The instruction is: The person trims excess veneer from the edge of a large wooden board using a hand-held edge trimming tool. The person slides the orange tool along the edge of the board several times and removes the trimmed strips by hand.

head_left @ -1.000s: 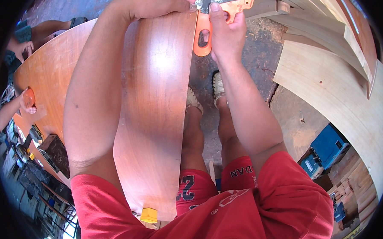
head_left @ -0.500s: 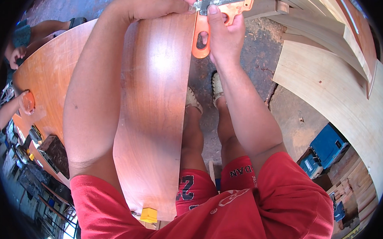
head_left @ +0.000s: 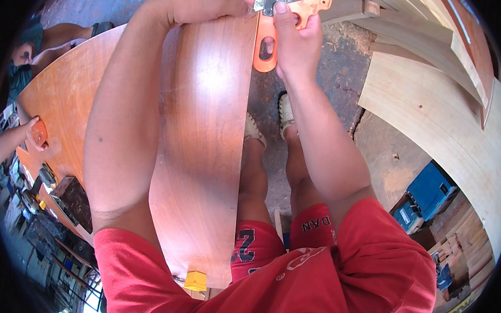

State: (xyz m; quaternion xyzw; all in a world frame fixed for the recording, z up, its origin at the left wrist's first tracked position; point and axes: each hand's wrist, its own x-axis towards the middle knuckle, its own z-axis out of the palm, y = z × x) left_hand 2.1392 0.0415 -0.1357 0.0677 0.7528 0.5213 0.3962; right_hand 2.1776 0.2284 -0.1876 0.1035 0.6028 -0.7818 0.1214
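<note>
My right hand [head_left: 297, 38] is closed around an orange-handled tool [head_left: 265, 61] with a long finger hole and a dark, scuffed metal plate; what kind of tool it is I cannot make out. It sits beside the right edge of a reddish-brown wood-veneer panel [head_left: 200, 149] at the top of the view. My left hand [head_left: 215, 4] reaches over the panel, its fingers bent and pinched close to the tool's small metal tip. The upper frame edge cuts off part of this hand and of the tool, so what the fingertips grip is hidden.
Across the panel at left, another person's hand [head_left: 38, 134] rests on an orange round object. A yellow block [head_left: 195, 280] sits at the panel's near end. Pale plywood [head_left: 432, 103] curves along the right, with a blue case [head_left: 431, 185] below it.
The orange tool and my right hand have shifted very slightly upward and right. At left, another person's upper hand has moved up and away from the panel edge.
</note>
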